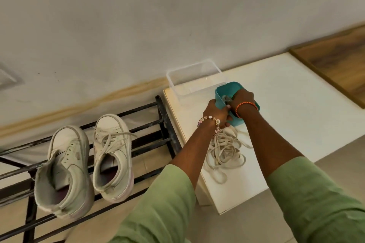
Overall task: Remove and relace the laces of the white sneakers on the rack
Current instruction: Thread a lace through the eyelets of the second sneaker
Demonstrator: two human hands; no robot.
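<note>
Both of your hands are on the teal tub on the white bench. Your left hand curls around its near wall, thumb over the rim, and your right hand reaches inside it, fingers closed on something grey that is too hidden to name. Steady the tub with the left hand while the right works, so it does not slide into the clear tub just behind it.

The task's things are split. 1 loose lace lies in a tangled heap on the bench, just in front of the teal tub and between your forearms. The 2 white sneakers stand side by side on the black metal rack to your left; the left one looks unlaced, with bare eyelets, and the right one is still laced. By my reading, 1 lace is out and 1 remains, so keep your sleeves off the heap, since a drag would knot it further.

The bench is smooth and pale and stands against a plain white wall with a tan skirting strip. A wooden board rests at its far right. The floor is pale tile.
</note>
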